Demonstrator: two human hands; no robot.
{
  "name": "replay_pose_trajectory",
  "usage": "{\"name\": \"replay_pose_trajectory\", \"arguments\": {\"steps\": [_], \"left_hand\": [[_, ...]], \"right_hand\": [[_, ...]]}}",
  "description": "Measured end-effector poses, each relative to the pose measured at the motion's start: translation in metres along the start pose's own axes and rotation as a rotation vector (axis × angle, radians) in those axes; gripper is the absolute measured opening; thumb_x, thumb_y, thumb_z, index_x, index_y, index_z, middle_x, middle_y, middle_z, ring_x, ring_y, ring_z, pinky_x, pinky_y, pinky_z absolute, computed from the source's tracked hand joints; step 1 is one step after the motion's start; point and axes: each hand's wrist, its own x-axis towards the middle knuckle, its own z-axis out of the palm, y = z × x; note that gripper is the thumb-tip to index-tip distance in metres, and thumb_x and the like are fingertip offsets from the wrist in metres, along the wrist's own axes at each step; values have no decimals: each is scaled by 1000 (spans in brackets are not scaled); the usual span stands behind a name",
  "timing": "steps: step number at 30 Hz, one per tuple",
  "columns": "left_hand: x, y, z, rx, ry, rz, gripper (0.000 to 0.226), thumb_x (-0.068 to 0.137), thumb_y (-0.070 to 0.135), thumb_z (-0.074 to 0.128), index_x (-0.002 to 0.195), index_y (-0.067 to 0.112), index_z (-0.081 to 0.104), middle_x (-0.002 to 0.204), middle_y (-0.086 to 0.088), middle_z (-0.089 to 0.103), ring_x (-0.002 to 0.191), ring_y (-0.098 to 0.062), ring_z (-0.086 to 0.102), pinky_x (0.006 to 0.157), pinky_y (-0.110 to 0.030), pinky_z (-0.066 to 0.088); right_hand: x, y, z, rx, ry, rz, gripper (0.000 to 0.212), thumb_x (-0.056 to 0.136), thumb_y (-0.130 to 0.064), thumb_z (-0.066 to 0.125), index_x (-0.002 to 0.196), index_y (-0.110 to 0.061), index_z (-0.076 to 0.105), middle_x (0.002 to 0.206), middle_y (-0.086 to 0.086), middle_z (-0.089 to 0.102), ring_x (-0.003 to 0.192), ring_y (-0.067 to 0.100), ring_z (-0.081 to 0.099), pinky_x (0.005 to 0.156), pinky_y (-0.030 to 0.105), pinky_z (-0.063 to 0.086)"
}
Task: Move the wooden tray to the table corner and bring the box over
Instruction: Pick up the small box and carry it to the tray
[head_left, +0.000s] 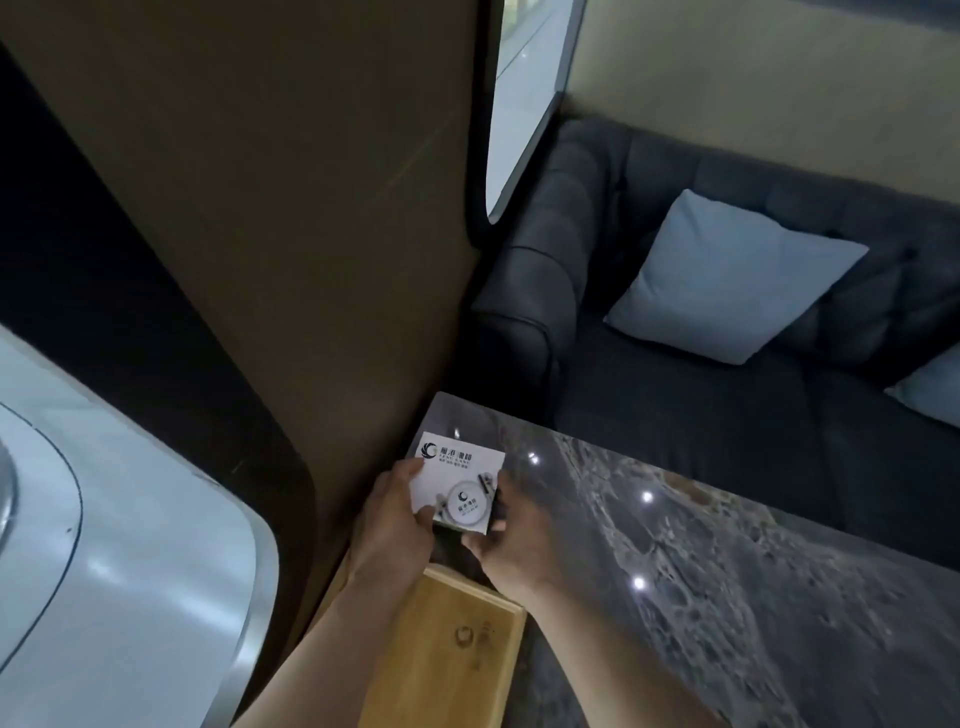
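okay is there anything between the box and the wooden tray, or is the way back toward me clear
Nothing visible blocks it. Both hands, left hand and right hand, grip the white box near the far corner of the marble table. The wooden tray lies just nearer, against the wall, with only bare tabletop between them.

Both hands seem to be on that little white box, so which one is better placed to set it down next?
Probably the right hand: it cups the small white printed box from beneath, on the open marble table side. The left hand pinches its edge beside the brown wall.
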Motion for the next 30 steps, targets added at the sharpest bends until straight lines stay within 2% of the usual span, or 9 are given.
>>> {"name": "replay_pose_trajectory", "arguments": {"steps": [2, 5, 7, 9, 11, 16, 20, 26, 30], "left_hand": [[-3, -2, 2, 46, 18, 53, 56, 92, 12, 66, 143, 24, 47, 146, -1, 45, 131, -22, 46, 107, -37, 44], [-6, -6, 5, 200, 54, 265, 59, 84, 12, 71, 140, 19, 53, 147, -1, 45, 136, -22, 40, 111, -41, 41], [-4, -8, 6, 294, 18, 390, 59, 81, 12, 71, 138, 20, 57, 148, 1, 48, 138, -20, 38, 112, -41, 38], [5, -12, 9, 363, -17, 428, 56, 83, 13, 69, 138, 24, 58, 149, 3, 48, 141, -17, 35, 114, -40, 37], [8, -12, 8, 415, -29, 424, 53, 89, 13, 67, 139, 26, 57, 150, 4, 48, 143, -16, 33, 115, -39, 37], [14, -5, 10, 485, -59, 400, 57, 93, 18, 66, 146, 28, 47, 159, 4, 38, 150, -15, 23, 116, -36, 34], [31, 2, 11, 530, -43, 416, 62, 95, 16, 60, 151, 28, 37, 163, 3, 29, 152, -15, 14, 118, -34, 28], [56, 15, 10, 535, 45, 442, 53, 94, 8, 59, 145, 22, 48, 158, -2, 41, 150, -19, 26, 113, -34, 37], [64, 22, 9, 590, 82, 462, 42, 83, 1, 72, 122, 14, 67, 136, -7, 63, 136, -26, 49, 94, -39, 55]], "right_hand": [[-2, 1, -3, -167, 67, -50, 61, 81, -18, 82, 133, -34, 54, 127, -12, 65, 117, 12, 62, 89, 13, 50], [-1, 6, -8, -455, 85, -176, 70, 85, -31, 79, 146, -30, 45, 142, -7, 51, 126, 16, 54, 97, 28, 50], [4, 9, -9, -573, 43, -258, 66, 90, -31, 73, 150, -28, 44, 148, -7, 45, 132, 17, 49, 102, 31, 49], [15, 10, -5, -587, -2, -293, 55, 93, -24, 69, 146, -26, 52, 152, -7, 42, 134, 18, 48, 105, 34, 51], [17, 7, -4, -590, -1, -306, 45, 95, -19, 66, 139, -24, 60, 151, -6, 43, 129, 21, 53, 101, 36, 54], [17, 7, -3, -557, 83, -330, 33, 95, -19, 68, 128, -22, 70, 139, -3, 55, 115, 20, 63, 91, 33, 59], [31, -1, -5, -561, 112, -344, 27, 97, -19, 65, 124, -21, 71, 134, -3, 59, 112, 22, 64, 88, 35, 59], [62, -15, -7, -552, 125, -307, 30, 100, -15, 58, 126, -23, 72, 145, -8, 56, 113, 20, 66, 86, 32, 58], [72, -19, -4, -594, 111, -262, 32, 101, -13, 55, 127, -22, 70, 149, -8, 51, 112, 26, 67, 89, 38, 57]]}}
